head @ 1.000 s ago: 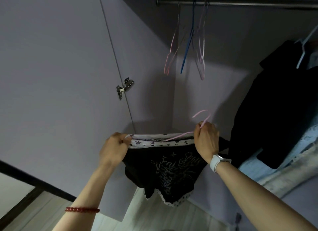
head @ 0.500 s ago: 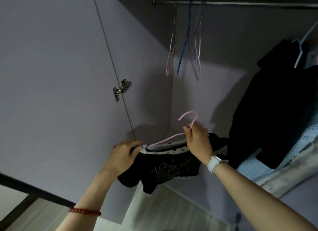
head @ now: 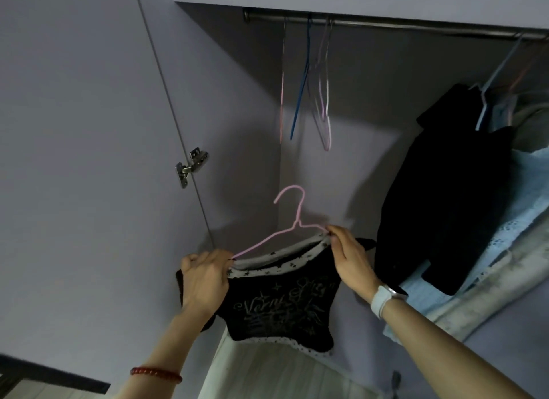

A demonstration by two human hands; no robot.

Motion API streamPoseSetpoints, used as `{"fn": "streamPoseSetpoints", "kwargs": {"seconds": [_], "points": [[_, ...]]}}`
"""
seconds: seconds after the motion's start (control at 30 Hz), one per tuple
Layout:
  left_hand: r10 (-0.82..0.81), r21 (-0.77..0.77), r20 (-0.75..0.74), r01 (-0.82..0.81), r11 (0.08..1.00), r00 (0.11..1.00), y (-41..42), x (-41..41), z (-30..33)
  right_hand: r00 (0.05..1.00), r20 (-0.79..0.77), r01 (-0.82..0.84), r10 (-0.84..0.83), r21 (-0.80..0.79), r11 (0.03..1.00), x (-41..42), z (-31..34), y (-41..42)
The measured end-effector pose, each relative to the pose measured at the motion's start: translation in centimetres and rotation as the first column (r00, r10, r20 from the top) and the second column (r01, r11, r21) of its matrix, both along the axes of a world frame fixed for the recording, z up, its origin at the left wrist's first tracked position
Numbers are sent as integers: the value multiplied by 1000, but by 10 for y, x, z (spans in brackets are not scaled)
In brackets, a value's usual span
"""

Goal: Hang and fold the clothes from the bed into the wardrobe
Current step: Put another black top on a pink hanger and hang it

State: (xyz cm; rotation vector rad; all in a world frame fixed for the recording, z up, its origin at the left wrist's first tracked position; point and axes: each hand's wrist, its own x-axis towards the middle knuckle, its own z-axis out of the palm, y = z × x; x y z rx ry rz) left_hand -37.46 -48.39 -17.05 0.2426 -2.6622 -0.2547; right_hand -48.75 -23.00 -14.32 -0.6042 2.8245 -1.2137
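Note:
A black top (head: 279, 306) with pale lettering and a star-printed white neckband hangs on a pink wire hanger (head: 292, 217) in front of the open wardrobe. My left hand (head: 205, 275) grips the top's left shoulder at the hanger's left end. My right hand (head: 346, 251) pinches the neckband at the hanger's right arm. The hanger's hook stands upright, well below the metal rail (head: 386, 25).
Three bare wire hangers (head: 303, 80) dangle from the rail above. A black garment (head: 439, 190) and pale blue clothes (head: 511, 208) hang at the right. The open wardrobe door (head: 83, 149) with its hinge (head: 190, 166) is at the left.
The hanger has gone from lying flat to standing upright with its arms inside the top. My right hand slid from the hook's base to the right shoulder. The top now hangs spread out.

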Motion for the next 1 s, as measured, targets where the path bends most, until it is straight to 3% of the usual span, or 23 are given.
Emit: {"fn": "streamPoseSetpoints", "kwargs": {"seconds": [0.17,0.37,0.53,0.6,0.7,0.83,1.0], "points": [[-42,-71,-121,34,997,992,-7,-19,4,1000,6,23,-27,392,920,-10,-21,35],[-79,-71,-160,69,995,984,-17,-41,-1,980,68,108,-186,602,791,-22,-19,66],[-33,22,-103,35,999,994,-22,-53,-6,937,-3,308,-349,473,825,-30,-16,82],[-22,49,-85,27,998,996,-20,-59,-4,903,-20,388,-428,463,797,-28,-14,85],[-69,17,-100,71,997,993,-20,-68,-3,897,-45,373,-441,614,696,-24,-6,87],[-138,13,-115,141,990,984,-21,-85,-1,969,-43,225,-245,573,788,-27,1,82],[-132,69,-114,140,988,985,-21,-112,12,927,29,290,-374,577,764,-18,6,101]]}}
